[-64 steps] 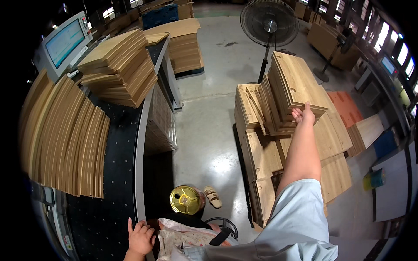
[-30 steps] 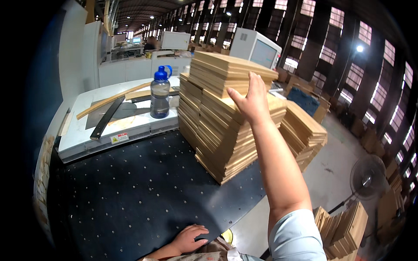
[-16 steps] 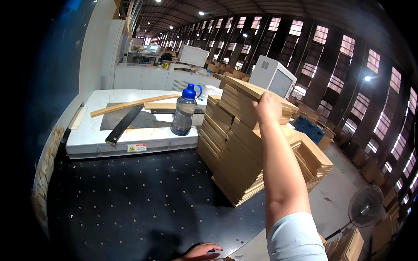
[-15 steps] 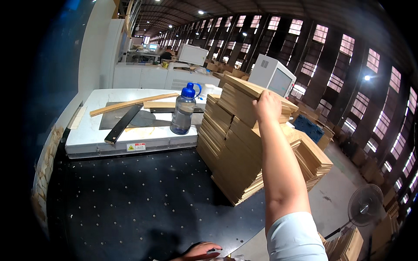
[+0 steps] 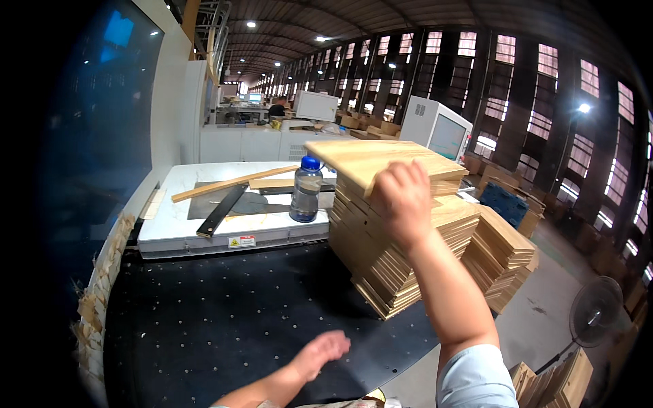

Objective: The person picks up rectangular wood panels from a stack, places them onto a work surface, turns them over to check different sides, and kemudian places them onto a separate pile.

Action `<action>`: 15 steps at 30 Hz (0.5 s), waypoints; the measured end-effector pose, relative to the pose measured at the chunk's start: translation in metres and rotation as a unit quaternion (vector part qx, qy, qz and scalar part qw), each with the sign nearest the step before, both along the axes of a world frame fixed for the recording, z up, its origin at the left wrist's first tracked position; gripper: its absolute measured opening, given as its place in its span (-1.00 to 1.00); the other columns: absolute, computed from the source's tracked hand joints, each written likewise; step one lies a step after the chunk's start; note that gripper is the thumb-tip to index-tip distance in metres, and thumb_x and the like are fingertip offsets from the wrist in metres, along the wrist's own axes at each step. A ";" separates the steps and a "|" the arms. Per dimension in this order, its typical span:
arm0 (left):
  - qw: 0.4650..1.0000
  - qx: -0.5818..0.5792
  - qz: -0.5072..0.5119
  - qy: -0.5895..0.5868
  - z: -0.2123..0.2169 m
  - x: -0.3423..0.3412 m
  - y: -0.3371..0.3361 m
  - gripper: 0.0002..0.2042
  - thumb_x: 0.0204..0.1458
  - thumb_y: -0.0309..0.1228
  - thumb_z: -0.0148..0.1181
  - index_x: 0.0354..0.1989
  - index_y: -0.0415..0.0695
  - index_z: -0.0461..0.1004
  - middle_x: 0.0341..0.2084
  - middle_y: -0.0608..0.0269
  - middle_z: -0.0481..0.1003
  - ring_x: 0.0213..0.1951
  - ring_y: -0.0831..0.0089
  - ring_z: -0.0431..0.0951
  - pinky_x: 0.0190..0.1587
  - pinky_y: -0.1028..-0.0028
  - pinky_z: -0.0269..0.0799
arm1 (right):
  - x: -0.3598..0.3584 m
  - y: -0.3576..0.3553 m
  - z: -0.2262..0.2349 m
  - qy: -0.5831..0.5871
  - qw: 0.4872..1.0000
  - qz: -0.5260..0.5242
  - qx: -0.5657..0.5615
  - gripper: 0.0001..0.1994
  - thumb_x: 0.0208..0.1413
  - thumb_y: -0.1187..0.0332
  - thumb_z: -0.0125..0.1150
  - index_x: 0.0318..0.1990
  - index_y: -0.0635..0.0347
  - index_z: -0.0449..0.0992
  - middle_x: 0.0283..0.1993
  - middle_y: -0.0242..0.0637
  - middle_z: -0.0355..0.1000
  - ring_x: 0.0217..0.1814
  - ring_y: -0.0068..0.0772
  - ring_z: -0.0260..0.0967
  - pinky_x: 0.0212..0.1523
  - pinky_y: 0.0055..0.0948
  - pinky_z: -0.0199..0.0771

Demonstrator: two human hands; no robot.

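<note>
A tall stack of wooden boards (image 5: pixel 367 234) stands at the right side of the black table. The topmost wooden board (image 5: pixel 388 155) is tilted and juts out leftward over the pile. My right hand (image 5: pixel 403 204) is closed on the near edge of that board, fingers curled over it. Low in front, my left hand (image 5: pixel 324 353) hovers over the tabletop with its fingers stretched out and slightly blurred. It holds nothing and is apart from the stack.
The black table (image 5: pixel 224 319) is dotted with small studs. Behind it, a white platform (image 5: pixel 163 248) bears a blue-capped water bottle (image 5: pixel 306 197), wooden strips and a black bar (image 5: pixel 223 211). More boards (image 5: pixel 500 251) lie stacked right; a fan (image 5: pixel 595 313) stands beyond.
The top board has lifted and shifted left off the pile in my right hand. My left hand has risen into view from the lower edge. The view has shifted somewhat.
</note>
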State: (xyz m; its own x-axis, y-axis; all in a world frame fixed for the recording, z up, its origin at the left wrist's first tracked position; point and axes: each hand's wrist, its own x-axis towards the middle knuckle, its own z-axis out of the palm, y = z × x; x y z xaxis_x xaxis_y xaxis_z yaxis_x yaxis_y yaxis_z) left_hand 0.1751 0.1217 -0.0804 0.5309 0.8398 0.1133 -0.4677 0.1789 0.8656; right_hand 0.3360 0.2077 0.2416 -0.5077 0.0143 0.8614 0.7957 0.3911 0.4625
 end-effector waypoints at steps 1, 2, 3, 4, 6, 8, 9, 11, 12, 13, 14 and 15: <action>0.996 -0.018 0.031 -0.082 0.031 -0.010 0.010 -0.56 0.14 -0.30 0.00 0.18 -0.14 0.19 0.04 0.07 0.38 0.05 0.19 0.41 0.08 0.23 0.34 | -0.013 -0.016 -0.013 -0.023 0.998 0.049 -0.012 -0.81 -0.24 0.36 0.14 -0.38 0.14 0.41 -0.30 -0.21 0.33 -0.09 -0.14 0.30 0.10 -0.04 0.17; 0.985 -0.030 0.045 -0.162 0.061 -0.021 0.018 -0.54 0.14 -0.21 -0.02 0.19 -0.11 0.18 0.07 0.08 0.36 0.05 0.16 0.41 0.06 0.17 0.36 | -0.026 -0.026 -0.033 -0.034 0.996 0.079 -0.024 -0.77 -0.23 0.35 0.13 -0.33 0.15 0.43 -0.26 -0.21 0.36 -0.06 -0.15 0.32 0.09 0.00 0.20; 0.971 -0.005 0.009 -0.241 0.088 -0.027 0.026 -0.44 0.12 -0.07 0.00 0.25 -0.06 0.10 0.14 0.12 0.28 0.11 0.20 0.35 0.10 0.19 0.32 | -0.032 -0.039 -0.055 -0.050 0.993 0.102 -0.044 -0.75 -0.22 0.32 0.13 -0.29 0.15 0.43 -0.22 -0.21 0.38 -0.03 -0.16 0.33 0.11 0.01 0.19; 0.945 0.034 -0.017 -0.324 0.118 -0.030 0.023 -0.38 0.09 0.01 0.01 0.26 -0.04 0.09 0.14 0.15 0.29 0.12 0.18 0.34 0.09 0.19 0.33 | -0.036 -0.053 -0.076 -0.070 0.988 0.128 -0.059 -0.74 -0.21 0.29 0.13 -0.29 0.13 0.44 -0.24 -0.25 0.38 -0.02 -0.18 0.34 0.14 0.01 0.16; 0.918 -0.013 0.017 -0.397 0.135 -0.040 0.016 -0.29 0.02 -0.02 0.09 0.24 -0.22 0.07 0.08 -0.01 0.31 0.10 0.09 0.33 0.12 0.18 0.28 | -0.045 -0.082 -0.122 -0.117 0.965 0.203 -0.119 -0.71 -0.16 0.28 0.07 -0.21 0.11 0.45 -0.16 -0.23 0.39 0.03 -0.19 0.33 0.17 -0.05 0.14; 0.935 -0.055 0.077 -0.342 0.103 -0.068 0.002 -0.34 -0.09 -0.27 0.12 0.21 -0.28 0.09 0.07 -0.08 0.30 0.10 0.04 0.33 0.13 0.17 0.27 | -0.060 -0.112 -0.149 -0.125 0.935 0.225 -0.244 -0.69 -0.10 0.37 0.04 -0.13 0.04 0.50 -0.05 -0.26 0.41 0.05 -0.22 0.33 0.17 -0.09 0.12; 0.941 -0.061 0.129 -0.307 0.080 -0.082 -0.009 -0.32 -0.19 -0.36 0.09 0.20 -0.28 0.10 0.07 -0.08 0.30 0.09 0.01 0.33 0.14 0.15 0.26 | -0.060 -0.120 -0.165 -0.113 0.924 0.244 -0.271 -0.67 -0.14 0.41 0.06 -0.13 0.05 0.50 -0.05 -0.25 0.41 0.05 -0.19 0.33 0.15 -0.08 0.13; 0.937 -0.071 0.205 -0.272 0.041 -0.110 -0.039 -0.28 -0.33 -0.48 0.07 0.19 -0.28 0.13 0.06 -0.09 0.31 0.08 -0.02 0.33 0.15 0.13 0.25 | -0.051 -0.123 -0.185 -0.064 0.911 0.257 -0.317 -0.63 -0.23 0.47 0.13 -0.13 0.09 0.49 -0.06 -0.23 0.39 0.04 -0.12 0.31 0.11 -0.06 0.17; 0.932 -0.083 0.222 -0.275 0.028 -0.120 -0.054 -0.26 -0.38 -0.50 0.08 0.18 -0.29 0.14 0.05 -0.09 0.32 0.08 -0.04 0.33 0.15 0.13 0.24 | -0.038 -0.124 -0.192 -0.026 0.908 0.240 -0.343 -0.59 -0.29 0.50 0.16 -0.13 0.12 0.49 -0.06 -0.22 0.39 0.05 -0.08 0.30 0.08 -0.04 0.19; 0.930 -0.108 0.211 -0.280 0.017 -0.126 -0.062 -0.26 -0.38 -0.51 0.07 0.18 -0.29 0.15 0.04 -0.09 0.33 0.08 -0.03 0.34 0.15 0.12 0.24 | -0.014 -0.111 -0.215 0.060 0.919 0.218 -0.322 -0.56 -0.32 0.54 0.17 -0.12 0.17 0.48 -0.06 -0.17 0.37 0.07 -0.03 0.26 0.04 -0.04 0.21; 0.926 -0.138 0.210 -0.282 0.005 -0.134 -0.072 -0.26 -0.39 -0.51 0.06 0.18 -0.29 0.16 0.04 -0.09 0.34 0.07 -0.03 0.34 0.15 0.11 0.24 | 0.004 -0.102 -0.229 0.146 0.911 0.195 -0.332 -0.60 -0.23 0.54 0.16 -0.10 0.22 0.46 -0.04 -0.12 0.36 0.10 0.01 0.24 0.07 -0.07 0.22; 0.923 -0.152 0.217 -0.278 -0.006 -0.144 -0.083 -0.27 -0.40 -0.52 0.05 0.17 -0.30 0.18 0.03 -0.10 0.34 0.07 -0.02 0.34 0.14 0.10 0.25 | 0.014 -0.102 -0.242 0.220 0.908 0.110 -0.340 -0.60 -0.19 0.53 0.18 -0.07 0.24 0.43 -0.03 -0.07 0.38 0.08 0.07 0.26 0.07 -0.10 0.24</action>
State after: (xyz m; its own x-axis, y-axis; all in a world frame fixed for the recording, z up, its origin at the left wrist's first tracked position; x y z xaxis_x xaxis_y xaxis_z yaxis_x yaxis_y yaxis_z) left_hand 0.0309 0.0389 -0.0859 0.0678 0.9977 -0.0085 -0.9092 0.0653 0.4113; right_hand 0.3495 0.1055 -0.0007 -0.1706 0.5588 0.8116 0.7134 0.6382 -0.2894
